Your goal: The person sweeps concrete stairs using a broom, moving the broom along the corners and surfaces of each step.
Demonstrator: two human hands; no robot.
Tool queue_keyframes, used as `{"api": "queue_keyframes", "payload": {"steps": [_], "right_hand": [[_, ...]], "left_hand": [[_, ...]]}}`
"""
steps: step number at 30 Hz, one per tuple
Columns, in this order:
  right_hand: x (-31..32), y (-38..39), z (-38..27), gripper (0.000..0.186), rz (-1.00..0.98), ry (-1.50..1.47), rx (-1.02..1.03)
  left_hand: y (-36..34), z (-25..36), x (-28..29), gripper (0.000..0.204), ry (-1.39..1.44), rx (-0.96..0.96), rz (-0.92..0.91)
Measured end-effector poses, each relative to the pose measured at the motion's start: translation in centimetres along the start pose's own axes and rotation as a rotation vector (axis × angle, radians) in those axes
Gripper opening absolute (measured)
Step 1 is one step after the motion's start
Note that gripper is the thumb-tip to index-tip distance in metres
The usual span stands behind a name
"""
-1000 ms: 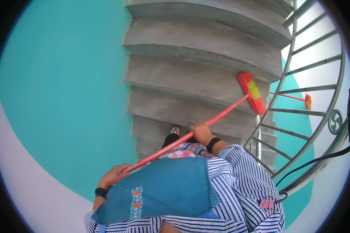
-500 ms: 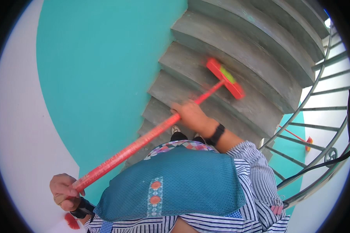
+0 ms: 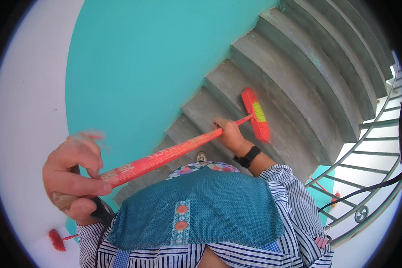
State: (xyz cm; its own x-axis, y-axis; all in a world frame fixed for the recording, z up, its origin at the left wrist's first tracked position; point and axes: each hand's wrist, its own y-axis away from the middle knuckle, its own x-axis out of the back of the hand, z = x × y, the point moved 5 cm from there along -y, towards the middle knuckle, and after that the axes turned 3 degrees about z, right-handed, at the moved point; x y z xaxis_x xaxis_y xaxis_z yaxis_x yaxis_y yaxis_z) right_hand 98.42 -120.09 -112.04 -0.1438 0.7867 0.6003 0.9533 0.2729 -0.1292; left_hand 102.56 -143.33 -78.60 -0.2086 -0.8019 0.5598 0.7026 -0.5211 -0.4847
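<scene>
On the curved grey staircase (image 3: 295, 85), seen from the wearer's head, a red broom (image 3: 165, 154) slants across the front of the person's body, from the lower left up to the steps. Its thick handle looks well used: the glossy red is scuffed, with pale, worn patches, and whitish lettering runs along the near part. At the far end, the broom head (image 3: 249, 105) is a narrow red block whose bristles are yellow-green in the middle and red at both ends, slightly blurred. It sits over one of the treads; whether the bristles touch it, I cannot tell.

The right hand (image 3: 230, 135) is wrapped around the handle, not far from the head. The left hand (image 3: 78, 176) is at the handle's near end, some fingers raised and smeared; I cannot tell whether it grips.

Turquoise wall (image 3: 143, 71) rises beside the stairs, opposite a metal railing (image 3: 362, 214).
</scene>
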Motion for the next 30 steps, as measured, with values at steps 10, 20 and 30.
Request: {"api": "queue_keyframes", "payload": {"steps": [10,20,30], "right_hand": [[3.6,-7.2,1.3,0.007,0.067,0.051,0.048],[2.5,-8.8,-7.0,0.008,-0.226,-0.093,0.282],[-0.4,-15.4,0.1,0.005,-0.067,0.002,0.244]], "left_hand": [[-0.8,-2.2,-3.8,0.040,0.577,0.007,-0.057],[-2.0,5.3,2.9,0.020,0.508,-0.049,-0.497],[-2.1,-3.4,0.1,0.033,0.306,0.280,0.247]]}}
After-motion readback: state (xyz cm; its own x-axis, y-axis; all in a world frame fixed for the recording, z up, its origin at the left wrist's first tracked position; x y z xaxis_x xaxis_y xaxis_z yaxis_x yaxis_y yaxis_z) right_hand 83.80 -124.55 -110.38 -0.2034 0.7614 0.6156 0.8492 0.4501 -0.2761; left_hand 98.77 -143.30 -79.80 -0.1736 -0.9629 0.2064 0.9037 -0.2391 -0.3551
